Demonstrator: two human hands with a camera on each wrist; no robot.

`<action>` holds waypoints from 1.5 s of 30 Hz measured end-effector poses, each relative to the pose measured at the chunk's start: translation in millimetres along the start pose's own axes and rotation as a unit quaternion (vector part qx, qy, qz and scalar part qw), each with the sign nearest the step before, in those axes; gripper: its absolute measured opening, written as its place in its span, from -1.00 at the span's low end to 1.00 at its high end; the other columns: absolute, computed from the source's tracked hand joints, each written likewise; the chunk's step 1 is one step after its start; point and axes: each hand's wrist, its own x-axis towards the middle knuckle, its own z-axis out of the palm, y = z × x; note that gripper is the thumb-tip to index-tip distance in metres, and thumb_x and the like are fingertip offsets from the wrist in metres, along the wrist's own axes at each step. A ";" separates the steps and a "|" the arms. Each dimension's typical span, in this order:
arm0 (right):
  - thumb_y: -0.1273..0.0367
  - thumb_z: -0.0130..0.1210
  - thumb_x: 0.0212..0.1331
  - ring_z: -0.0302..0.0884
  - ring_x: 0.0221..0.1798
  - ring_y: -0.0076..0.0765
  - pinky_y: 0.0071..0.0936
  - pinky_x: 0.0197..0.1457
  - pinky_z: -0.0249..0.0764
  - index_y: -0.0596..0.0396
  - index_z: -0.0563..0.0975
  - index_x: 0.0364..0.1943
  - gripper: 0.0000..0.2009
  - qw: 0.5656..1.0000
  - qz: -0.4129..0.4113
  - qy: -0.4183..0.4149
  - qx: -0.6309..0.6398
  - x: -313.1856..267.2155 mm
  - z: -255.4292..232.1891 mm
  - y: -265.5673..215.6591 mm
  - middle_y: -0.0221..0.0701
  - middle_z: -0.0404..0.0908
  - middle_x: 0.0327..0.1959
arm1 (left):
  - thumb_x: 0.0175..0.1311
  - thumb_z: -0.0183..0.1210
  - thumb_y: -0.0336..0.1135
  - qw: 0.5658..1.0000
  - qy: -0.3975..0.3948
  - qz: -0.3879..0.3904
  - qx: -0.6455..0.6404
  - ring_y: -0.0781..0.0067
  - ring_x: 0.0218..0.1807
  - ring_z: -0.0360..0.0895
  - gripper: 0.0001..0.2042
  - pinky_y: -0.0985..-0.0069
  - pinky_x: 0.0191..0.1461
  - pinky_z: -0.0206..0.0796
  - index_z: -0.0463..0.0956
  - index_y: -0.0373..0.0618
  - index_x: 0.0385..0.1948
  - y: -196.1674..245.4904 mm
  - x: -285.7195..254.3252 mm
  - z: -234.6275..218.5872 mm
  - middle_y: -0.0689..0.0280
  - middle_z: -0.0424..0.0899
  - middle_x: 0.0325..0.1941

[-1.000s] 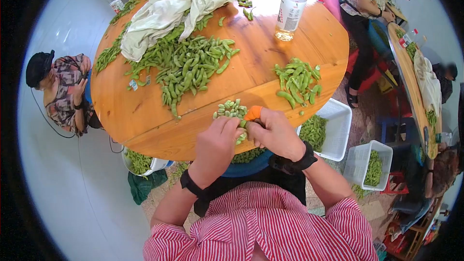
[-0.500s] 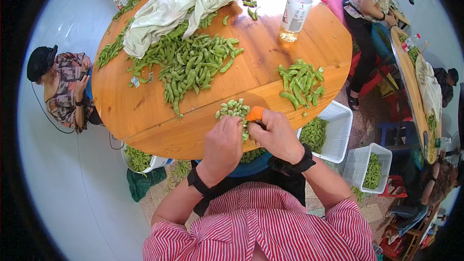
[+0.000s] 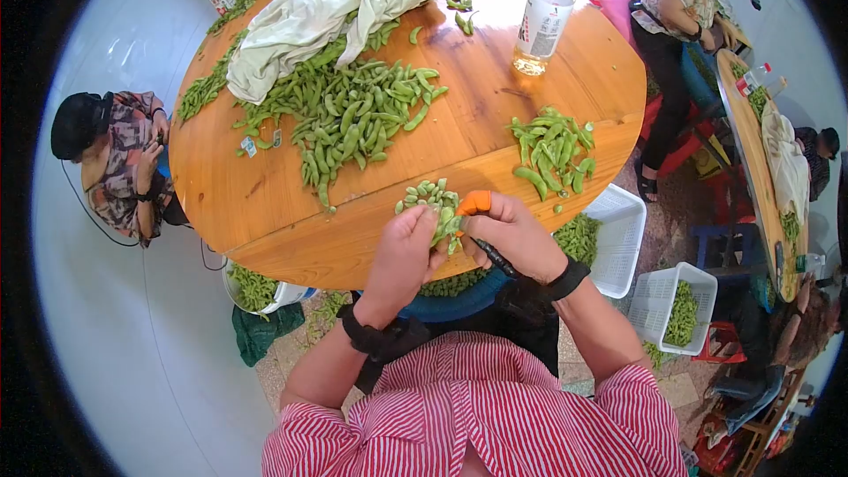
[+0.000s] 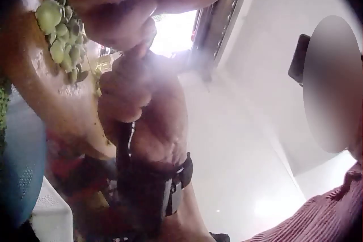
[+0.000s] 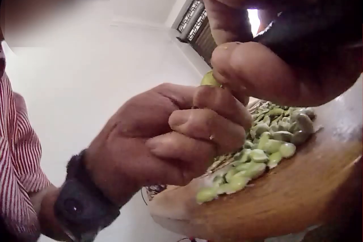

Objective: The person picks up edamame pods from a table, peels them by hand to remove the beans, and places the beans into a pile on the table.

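In the head view, the left hand (image 3: 404, 252) pinches a green edamame pod (image 3: 444, 223) over the near table edge. A bit of green (image 5: 210, 79) shows between the fingertips of both hands in the right wrist view. Beside it, the right hand (image 3: 512, 231), an orange cover on its index finger, grips a slim black-handled tool (image 3: 495, 258); its working end is hidden by the fingers. Shelled edamame beans (image 5: 252, 165) lie in a small heap on the wooden table (image 3: 300, 243) just beyond the hands.
A big pile of pods (image 3: 349, 119) spreads under a pale cloth (image 3: 336, 18). A smaller pod pile (image 3: 555, 155) lies at the right, near a bottle (image 3: 541, 22). White baskets (image 3: 623, 243) stand below the table's right edge. Other people sit left and far right.
The right hand has shifted slightly right and turned, so the black handle now shows. The left hand has turned, exposing more green at its fingertips. The head view has moved a little.
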 end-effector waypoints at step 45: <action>0.44 0.15 0.15 0.36 -0.47 -0.61 -0.53 -0.36 0.38 0.18 0.55 -0.28 -0.89 0.968 -0.072 0.154 -0.187 0.6 5.4 4.1 -0.44 0.49 -0.56 | 0.37 0.08 -0.40 0.891 0.076 0.286 0.346 0.42 -0.53 0.49 -0.88 0.47 -0.42 0.32 0.50 -0.25 -0.21 -13.4 11.2 -14.4 0.23 0.58 -0.47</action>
